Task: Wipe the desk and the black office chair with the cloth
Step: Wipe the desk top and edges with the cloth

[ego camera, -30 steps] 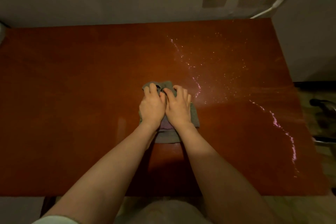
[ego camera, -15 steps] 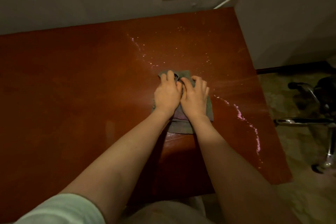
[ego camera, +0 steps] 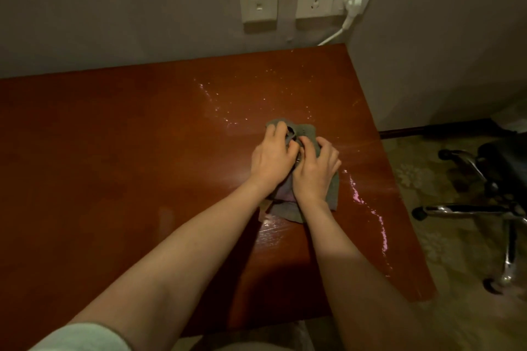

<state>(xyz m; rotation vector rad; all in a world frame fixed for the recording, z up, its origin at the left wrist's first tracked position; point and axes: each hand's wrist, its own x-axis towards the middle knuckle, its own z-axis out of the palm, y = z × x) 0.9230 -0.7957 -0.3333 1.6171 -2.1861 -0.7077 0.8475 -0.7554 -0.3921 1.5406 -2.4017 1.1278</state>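
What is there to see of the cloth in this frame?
The cloth is a grey-green rag, soft and crumpled, with a pinkish patch showing between the wrists. It lies bunched on the red-brown desk, right of centre, near edge flat, far edge rumpled. The left hand and right hand rest on it side by side, fingers curled into its folds. Wet streaks glisten on the desk just beyond and right of it.
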